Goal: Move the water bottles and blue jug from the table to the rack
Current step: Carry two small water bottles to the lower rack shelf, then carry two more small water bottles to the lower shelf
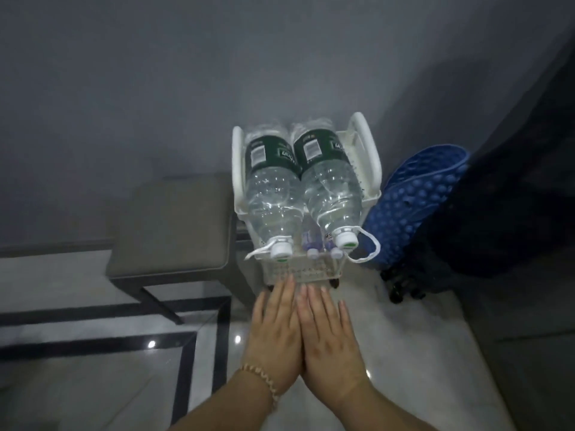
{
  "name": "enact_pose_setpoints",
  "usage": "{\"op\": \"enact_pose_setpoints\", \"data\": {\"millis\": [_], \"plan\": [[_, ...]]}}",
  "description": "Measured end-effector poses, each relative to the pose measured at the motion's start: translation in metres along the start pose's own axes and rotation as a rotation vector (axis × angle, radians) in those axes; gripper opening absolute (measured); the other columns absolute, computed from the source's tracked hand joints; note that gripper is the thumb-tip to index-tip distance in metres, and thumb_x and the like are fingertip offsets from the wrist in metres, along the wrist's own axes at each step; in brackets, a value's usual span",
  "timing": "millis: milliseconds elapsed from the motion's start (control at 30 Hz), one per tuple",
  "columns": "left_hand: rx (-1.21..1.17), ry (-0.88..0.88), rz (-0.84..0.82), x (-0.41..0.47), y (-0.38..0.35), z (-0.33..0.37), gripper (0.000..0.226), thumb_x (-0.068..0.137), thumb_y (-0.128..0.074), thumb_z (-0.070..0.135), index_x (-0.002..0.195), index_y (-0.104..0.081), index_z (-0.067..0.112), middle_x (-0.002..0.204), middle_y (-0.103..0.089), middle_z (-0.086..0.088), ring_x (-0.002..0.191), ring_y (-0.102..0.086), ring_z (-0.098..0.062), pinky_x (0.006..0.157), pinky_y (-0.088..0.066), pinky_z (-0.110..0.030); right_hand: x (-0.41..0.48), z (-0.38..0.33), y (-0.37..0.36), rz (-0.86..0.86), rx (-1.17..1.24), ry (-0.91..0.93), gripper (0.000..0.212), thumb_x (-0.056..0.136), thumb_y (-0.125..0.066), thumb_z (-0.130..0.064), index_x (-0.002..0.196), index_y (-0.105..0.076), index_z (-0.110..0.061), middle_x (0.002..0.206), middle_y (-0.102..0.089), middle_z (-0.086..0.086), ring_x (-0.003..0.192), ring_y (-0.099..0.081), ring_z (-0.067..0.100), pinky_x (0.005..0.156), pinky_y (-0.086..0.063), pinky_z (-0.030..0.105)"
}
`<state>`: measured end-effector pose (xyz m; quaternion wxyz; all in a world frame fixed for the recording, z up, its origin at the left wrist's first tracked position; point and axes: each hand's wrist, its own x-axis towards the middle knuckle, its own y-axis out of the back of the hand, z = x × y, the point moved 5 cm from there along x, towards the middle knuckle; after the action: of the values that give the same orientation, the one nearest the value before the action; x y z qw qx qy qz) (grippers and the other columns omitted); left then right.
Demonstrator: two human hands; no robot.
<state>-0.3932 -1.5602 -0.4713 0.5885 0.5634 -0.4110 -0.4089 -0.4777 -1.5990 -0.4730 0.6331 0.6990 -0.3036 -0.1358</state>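
Both hands are flat and empty, fingers straight and together, palms down. The left hand (pixel 275 334) and right hand (pixel 331 340) lie side by side, touching along their inner edges, with a beaded bracelet (pixel 264 381) on the left wrist. Their fingertips reach close to the front of the white rack (pixel 298 270), but whether they touch it cannot be told. Two large water bottles lie on the rack's top tier, caps toward the camera: the left bottle (pixel 272 188) and the right bottle (pixel 329 185), side by side and touching. Small bottles (pixel 312 250) show on the tier below. A blue bumpy object (pixel 413 200) leans just right of the rack. A grey stool (pixel 174 225) stands to its left.
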Motion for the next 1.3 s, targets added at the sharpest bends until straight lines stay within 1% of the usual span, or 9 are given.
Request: {"op": "enact_pose_setpoints", "data": {"millis": [300,433,567,700,833,1000,1100,1200,1300], "plan": [[-0.133,0.013,0.103,-0.103,0.245,0.019,0.074,0.077,-0.055,0.030,0.143,-0.028,0.009,0.149,-0.032,-0.012,0.138,-0.026,-0.026,0.109,-0.026,-0.049,-0.048,-0.091,0.256,0.093,0.026,0.108,0.063,0.082,-0.039,-0.016,0.142,-0.026,-0.003,0.149,-0.030,0.019,0.137,-0.028,0.034,0.108,-0.019,0.051],[-0.039,0.141,0.183,-0.140,0.318,0.028,0.074,0.092,-0.036,0.030,0.145,0.014,0.018,0.155,0.014,-0.006,0.138,0.022,-0.020,0.111,0.009,-0.045,-0.063,-0.123,0.330,0.146,-0.022,0.152,0.064,0.082,-0.031,-0.015,0.144,-0.018,-0.004,0.151,-0.025,0.018,0.139,-0.024,0.035,0.110,-0.014,0.052],[-0.067,0.336,0.280,-0.211,0.359,0.028,0.085,0.089,-0.044,0.021,0.141,0.023,0.021,0.156,0.010,-0.004,0.141,0.013,-0.020,0.106,0.021,-0.040,-0.093,-0.156,0.376,0.184,-0.014,0.162,0.064,0.083,-0.026,-0.017,0.146,-0.019,-0.006,0.152,-0.023,0.019,0.140,-0.020,0.035,0.113,-0.015,0.056],[-0.019,0.383,0.281,-0.294,0.381,0.021,0.104,0.086,-0.054,0.026,0.133,0.038,0.026,0.155,0.016,-0.002,0.135,0.026,-0.016,0.102,0.026,-0.040,-0.133,-0.211,0.414,0.199,0.051,0.296,0.065,0.082,-0.031,-0.024,0.145,-0.021,-0.008,0.151,-0.027,0.019,0.141,-0.016,0.034,0.112,-0.008,0.054],[0.002,0.501,0.327,-0.377,0.428,-0.009,0.104,0.081,-0.061,0.031,0.138,0.025,0.025,0.157,-0.001,-0.004,0.138,0.012,-0.017,0.109,0.008,-0.044,-0.168,-0.293,0.449,0.211,0.109,0.467,0.074,0.076,-0.063,-0.021,0.142,-0.030,-0.008,0.147,-0.036,0.018,0.139,-0.025,0.033,0.112,-0.016,0.057],[0.067,0.660,0.442,-0.501,0.481,-0.071,0.092,0.084,-0.057,0.038,0.142,0.012,0.026,0.156,0.002,-0.001,0.141,0.010,-0.019,0.112,0.004,-0.044,-0.225,-0.411,0.475,0.183,0.128,0.604,0.076,0.075,-0.060,-0.033,0.142,-0.034,-0.009,0.148,-0.035,0.016,0.139,-0.024,0.032,0.109,-0.017,0.056],[0.083,0.717,0.472,-0.566,0.497,-0.102,0.079,0.088,-0.047,0.035,0.142,0.011,0.028,0.157,0.003,-0.002,0.143,0.005,-0.022,0.110,0.007,-0.043,-0.243,-0.472,0.469,0.185,0.034,0.649,0.086,0.078,-0.066,-0.024,0.148,-0.017,-0.014,0.155,-0.019,0.013,0.143,-0.002,0.027,0.112,-0.001,0.052],[0.144,0.796,0.443,-0.675,0.499,-0.152,0.083,0.089,-0.054,0.028,0.142,0.009,0.030,0.157,0.002,-0.004,0.143,0.003,-0.025,0.106,0.012,-0.042,-0.284,-0.579,0.459,0.201,0.010,0.728,0.080,0.090,-0.047,-0.029,0.148,0.008,-0.021,0.158,0.005,0.007,0.136,0.030,0.020,0.107,0.024,0.046],[0.180,0.836,0.385,-0.769,0.500,-0.195,0.082,0.089,-0.053,0.029,0.142,0.010,0.031,0.157,0.006,-0.001,0.142,0.007,-0.024,0.106,0.014,-0.042,-0.327,-0.670,0.446,0.158,0.023,0.724,0.078,0.093,-0.039,-0.030,0.146,0.017,-0.020,0.158,0.012,0.007,0.141,0.021,0.025,0.106,0.024,0.047]]}}
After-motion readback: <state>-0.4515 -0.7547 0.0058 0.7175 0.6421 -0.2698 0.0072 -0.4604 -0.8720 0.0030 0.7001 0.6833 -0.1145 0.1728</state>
